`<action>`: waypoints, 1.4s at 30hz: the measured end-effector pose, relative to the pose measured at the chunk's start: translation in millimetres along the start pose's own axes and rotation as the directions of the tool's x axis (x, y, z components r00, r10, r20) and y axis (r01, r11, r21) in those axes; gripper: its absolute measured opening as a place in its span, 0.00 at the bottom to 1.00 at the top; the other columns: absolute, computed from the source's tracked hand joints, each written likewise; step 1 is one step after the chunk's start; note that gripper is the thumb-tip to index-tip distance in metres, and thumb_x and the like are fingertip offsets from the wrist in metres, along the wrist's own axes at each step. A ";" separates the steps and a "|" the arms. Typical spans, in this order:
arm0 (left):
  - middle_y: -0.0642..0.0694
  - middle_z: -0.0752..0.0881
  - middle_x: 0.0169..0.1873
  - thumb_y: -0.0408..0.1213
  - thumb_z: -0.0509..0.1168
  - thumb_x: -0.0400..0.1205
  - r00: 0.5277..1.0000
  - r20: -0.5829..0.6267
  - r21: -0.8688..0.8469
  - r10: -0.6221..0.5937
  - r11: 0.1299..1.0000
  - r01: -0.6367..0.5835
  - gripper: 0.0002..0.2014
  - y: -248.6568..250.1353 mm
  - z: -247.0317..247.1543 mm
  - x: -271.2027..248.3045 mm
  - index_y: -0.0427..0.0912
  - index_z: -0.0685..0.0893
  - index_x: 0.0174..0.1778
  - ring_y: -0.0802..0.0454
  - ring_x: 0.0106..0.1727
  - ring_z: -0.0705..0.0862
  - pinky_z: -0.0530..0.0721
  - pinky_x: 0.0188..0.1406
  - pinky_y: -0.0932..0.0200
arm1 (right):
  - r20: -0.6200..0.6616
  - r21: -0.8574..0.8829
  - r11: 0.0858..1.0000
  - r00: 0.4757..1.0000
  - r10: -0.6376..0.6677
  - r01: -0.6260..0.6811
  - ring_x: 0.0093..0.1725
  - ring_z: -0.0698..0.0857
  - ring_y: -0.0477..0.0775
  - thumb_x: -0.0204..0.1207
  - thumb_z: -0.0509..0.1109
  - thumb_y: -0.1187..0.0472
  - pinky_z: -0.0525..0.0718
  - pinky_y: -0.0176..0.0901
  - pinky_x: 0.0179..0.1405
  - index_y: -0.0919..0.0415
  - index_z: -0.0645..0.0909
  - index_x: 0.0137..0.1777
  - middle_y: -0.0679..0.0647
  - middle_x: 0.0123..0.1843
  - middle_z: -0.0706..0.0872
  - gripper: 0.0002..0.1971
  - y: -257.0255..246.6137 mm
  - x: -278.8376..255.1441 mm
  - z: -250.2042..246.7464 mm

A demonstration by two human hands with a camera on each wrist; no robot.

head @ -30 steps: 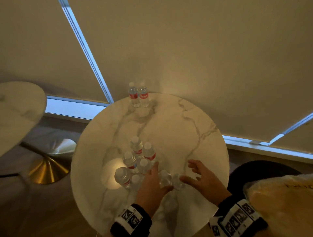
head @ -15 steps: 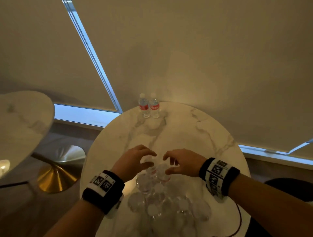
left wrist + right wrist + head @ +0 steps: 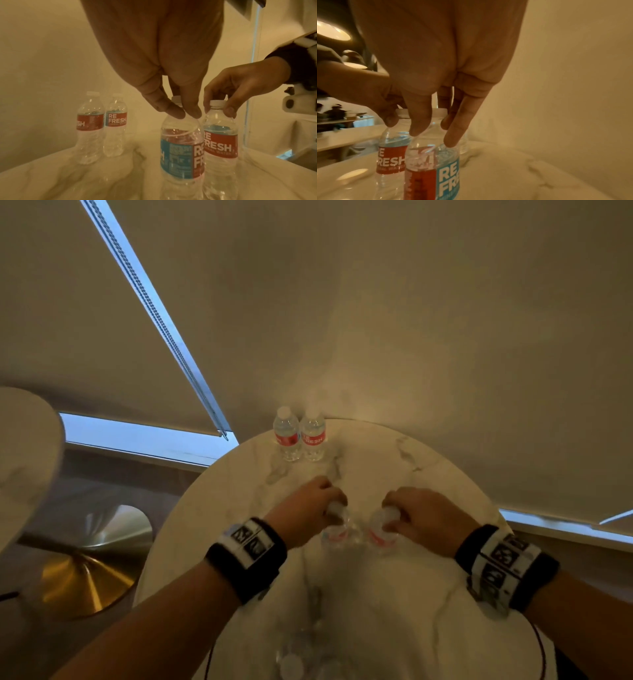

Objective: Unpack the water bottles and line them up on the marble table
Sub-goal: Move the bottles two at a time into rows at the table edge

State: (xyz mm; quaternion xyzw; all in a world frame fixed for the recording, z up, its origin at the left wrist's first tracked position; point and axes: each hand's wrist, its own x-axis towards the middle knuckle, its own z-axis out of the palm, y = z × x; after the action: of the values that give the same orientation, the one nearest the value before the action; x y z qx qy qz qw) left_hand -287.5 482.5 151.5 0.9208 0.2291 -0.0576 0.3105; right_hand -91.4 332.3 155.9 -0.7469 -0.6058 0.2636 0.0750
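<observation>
My left hand point(image 3: 334, 503) pinches the neck of a clear water bottle point(image 3: 337, 529) just under its white cap; the left wrist view shows its fingers point(image 3: 178, 115) on that bottle point(image 3: 181, 155). Close beside it, my right hand point(image 3: 388, 513) grips a second bottle point(image 3: 380, 534) the same way, its fingers point(image 3: 419, 127) around the neck point(image 3: 433, 169). Both bottles hang upright over the middle of the round marble table point(image 3: 428, 594); their bases are hidden. Two bottles point(image 3: 287, 436) point(image 3: 312, 436) stand side by side at the far edge. Blurred bottles point(image 3: 294, 655) cluster at the near edge.
Closed window blinds rise right behind the table's far edge. A second marble table point(image 3: 24, 457) with a gold base point(image 3: 85, 570) stands to the left, with floor between the two tables.
Each hand has taken a bottle by the neck from the near cluster. Both have carried them away from me, toward the pair at the far edge.
</observation>
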 end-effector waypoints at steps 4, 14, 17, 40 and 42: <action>0.40 0.79 0.61 0.40 0.71 0.80 0.993 -0.113 0.023 0.017 1.000 -0.015 0.17 -10.2 -20.6 75.0 0.42 0.83 0.64 0.42 0.59 0.81 0.79 0.61 0.52 | -0.113 -0.029 0.994 0.989 0.098 -0.102 0.52 0.83 0.60 0.75 0.72 0.50 0.77 0.50 0.50 0.54 0.81 0.57 0.55 0.53 0.84 0.14 27.0 58.3 -29.7; 0.36 0.78 0.60 0.35 0.70 0.81 0.989 -0.150 0.165 0.000 0.986 0.025 0.16 -41.2 -47.6 164.9 0.39 0.83 0.65 0.34 0.55 0.83 0.82 0.60 0.42 | -0.253 -0.042 0.989 0.959 0.125 -0.140 0.52 0.82 0.63 0.76 0.71 0.52 0.79 0.52 0.50 0.57 0.80 0.61 0.60 0.53 0.84 0.16 32.1 150.9 -45.9; 0.36 0.78 0.60 0.35 0.70 0.81 0.985 -0.171 0.183 -0.021 0.982 0.052 0.16 -44.9 -49.6 166.5 0.40 0.82 0.65 0.33 0.55 0.83 0.82 0.60 0.40 | -0.269 -0.035 0.990 0.955 0.120 -0.134 0.53 0.82 0.64 0.77 0.71 0.53 0.79 0.52 0.50 0.58 0.80 0.61 0.60 0.53 0.84 0.16 28.2 157.5 -45.0; 0.58 0.87 0.42 0.57 0.66 0.82 1.000 0.016 -0.089 0.009 0.996 -0.007 0.13 20.8 25.0 -143.4 0.56 0.89 0.54 0.62 0.40 0.84 0.83 0.44 0.64 | 0.355 0.032 0.898 0.835 -0.421 0.440 0.43 0.81 0.45 0.76 0.63 0.33 0.79 0.39 0.43 0.46 0.78 0.62 0.45 0.49 0.83 0.22 -90.5 -83.8 31.4; 0.60 0.86 0.44 0.62 0.65 0.79 0.996 0.088 -0.109 -0.007 0.994 0.017 0.16 21.0 36.7 -164.4 0.58 0.88 0.53 0.67 0.40 0.82 0.81 0.43 0.70 | 0.429 0.049 0.879 0.785 -0.447 0.474 0.45 0.82 0.48 0.74 0.65 0.33 0.78 0.40 0.43 0.46 0.77 0.64 0.47 0.52 0.82 0.25 -100.6 -94.8 43.8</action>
State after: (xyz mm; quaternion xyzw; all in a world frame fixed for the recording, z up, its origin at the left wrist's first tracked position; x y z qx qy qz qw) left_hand -422.6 382.2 174.3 0.8976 0.2237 -0.0869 0.3697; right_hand -211.8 259.3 190.7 -0.5020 -0.7788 0.3756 -0.0205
